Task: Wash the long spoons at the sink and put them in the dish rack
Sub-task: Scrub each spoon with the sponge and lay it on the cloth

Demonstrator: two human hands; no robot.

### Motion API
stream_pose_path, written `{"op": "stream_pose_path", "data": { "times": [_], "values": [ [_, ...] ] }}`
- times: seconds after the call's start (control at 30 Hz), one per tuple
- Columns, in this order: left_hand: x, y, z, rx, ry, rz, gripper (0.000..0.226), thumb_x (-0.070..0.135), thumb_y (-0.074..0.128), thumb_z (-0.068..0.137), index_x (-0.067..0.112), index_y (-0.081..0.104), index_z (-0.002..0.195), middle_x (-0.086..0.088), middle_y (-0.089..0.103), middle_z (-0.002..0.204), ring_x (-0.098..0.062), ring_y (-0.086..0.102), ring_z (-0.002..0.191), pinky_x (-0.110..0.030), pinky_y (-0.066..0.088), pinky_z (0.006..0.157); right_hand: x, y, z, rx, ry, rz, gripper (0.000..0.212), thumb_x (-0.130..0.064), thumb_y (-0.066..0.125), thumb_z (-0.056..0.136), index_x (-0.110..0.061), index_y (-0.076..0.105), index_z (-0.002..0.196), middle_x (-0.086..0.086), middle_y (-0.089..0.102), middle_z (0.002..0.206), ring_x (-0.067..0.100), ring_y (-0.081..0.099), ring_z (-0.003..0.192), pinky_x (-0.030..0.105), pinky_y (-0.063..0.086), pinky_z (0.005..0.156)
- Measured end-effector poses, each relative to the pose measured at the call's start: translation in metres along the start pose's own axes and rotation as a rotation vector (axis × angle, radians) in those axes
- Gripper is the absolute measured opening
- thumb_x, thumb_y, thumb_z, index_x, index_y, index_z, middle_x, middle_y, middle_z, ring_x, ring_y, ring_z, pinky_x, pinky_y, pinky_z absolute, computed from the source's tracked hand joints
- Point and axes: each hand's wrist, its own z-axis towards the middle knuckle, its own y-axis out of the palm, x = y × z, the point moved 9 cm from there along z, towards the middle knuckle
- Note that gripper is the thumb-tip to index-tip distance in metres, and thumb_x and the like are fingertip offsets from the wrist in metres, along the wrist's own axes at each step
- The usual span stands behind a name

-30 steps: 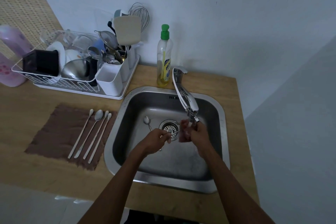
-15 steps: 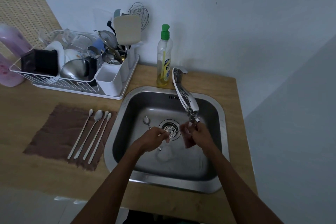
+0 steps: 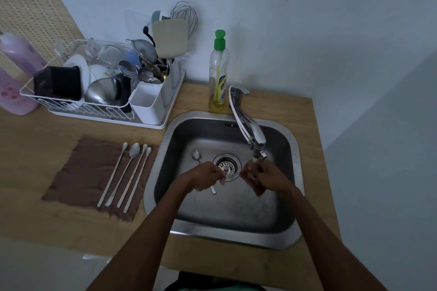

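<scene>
I see both hands over the sink (image 3: 293, 196): left hand (image 3: 203, 178) pinches a long spoon (image 3: 233, 173); right hand (image 3: 264, 176) grips a brown sponge (image 3: 254, 183) under the faucet (image 3: 250, 130).

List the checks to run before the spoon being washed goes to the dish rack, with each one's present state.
1. Left hand grips the spoon: ok, its handle end sticks out below the fist.
2. Right hand at the faucet spout with a reddish sponge: ok.
3. Water running: cannot tell.
4. Spoon rinsed clean: cannot tell.
5. Room in the dish rack, front white cutlery cup: ok, looks vacant.
6. All spoons washed: not ok, four lie on the brown cloth.
</scene>
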Motion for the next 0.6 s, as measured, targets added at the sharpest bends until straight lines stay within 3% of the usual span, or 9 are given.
{"op": "stream_pose_path", "data": {
  "times": [0.1,0.2,0.33,0.4,0.5,0.6],
  "values": [
    [-0.010,0.017,-0.002,0.023,-0.173,-0.212,0.034,0.027,0.041,0.102,0.007,0.067,0.092,0.002,0.040,0.060,-0.010,0.028,0.046,-0.022,0.023,0.042,0.017,0.009,-0.008,0.312,0.172,0.498,0.019,-0.013,0.050,0.101,-0.012,0.069,0.105,0.013,0.073,0.097,0.027,0.071,0.087,0.045,0.061,0.076],
    [-0.017,0.041,-0.010,0.072,-0.277,-0.303,0.028,0.017,0.038,0.102,0.011,0.063,0.090,0.000,0.042,0.061,-0.009,0.032,0.045,-0.020,0.025,0.041,0.016,0.041,-0.012,0.287,0.259,0.820,0.019,-0.008,0.052,0.100,-0.002,0.068,0.109,0.022,0.074,0.099,0.034,0.073,0.088,0.047,0.062,0.075],
    [-0.018,0.066,-0.023,-0.008,-0.206,-0.209,0.028,0.004,0.038,0.098,0.005,0.066,0.104,-0.014,0.061,0.081,-0.014,0.048,0.057,-0.017,0.037,0.043,0.031,0.039,-0.013,0.419,0.376,0.784,0.022,-0.021,0.054,0.101,-0.010,0.072,0.104,0.016,0.075,0.090,0.029,0.074,0.075,0.037,0.060,0.060],
    [-0.020,0.079,-0.028,-0.059,-0.164,-0.179,0.029,-0.001,0.040,0.095,0.000,0.066,0.109,-0.019,0.065,0.091,-0.015,0.050,0.066,-0.016,0.036,0.049,0.038,0.034,-0.012,0.474,0.400,0.783,0.020,-0.023,0.056,0.100,-0.012,0.072,0.101,0.015,0.075,0.092,0.029,0.074,0.077,0.041,0.062,0.064],
    [-0.021,0.079,-0.025,0.000,-0.138,-0.192,0.027,0.000,0.041,0.094,0.006,0.067,0.094,-0.011,0.060,0.084,-0.010,0.046,0.064,-0.017,0.033,0.050,0.037,0.051,-0.012,0.327,0.476,0.794,0.020,-0.017,0.061,0.097,-0.006,0.070,0.110,0.020,0.072,0.105,0.034,0.070,0.096,0.056,0.058,0.087],
    [-0.020,0.085,-0.020,0.010,-0.112,-0.219,0.032,0.006,0.041,0.095,0.019,0.052,0.068,0.000,0.050,0.071,-0.007,0.042,0.059,-0.021,0.032,0.053,0.035,0.055,-0.014,0.281,0.498,0.783,0.018,-0.017,0.058,0.098,-0.008,0.071,0.107,0.016,0.074,0.095,0.025,0.071,0.080,0.050,0.061,0.080]
  ]
}}
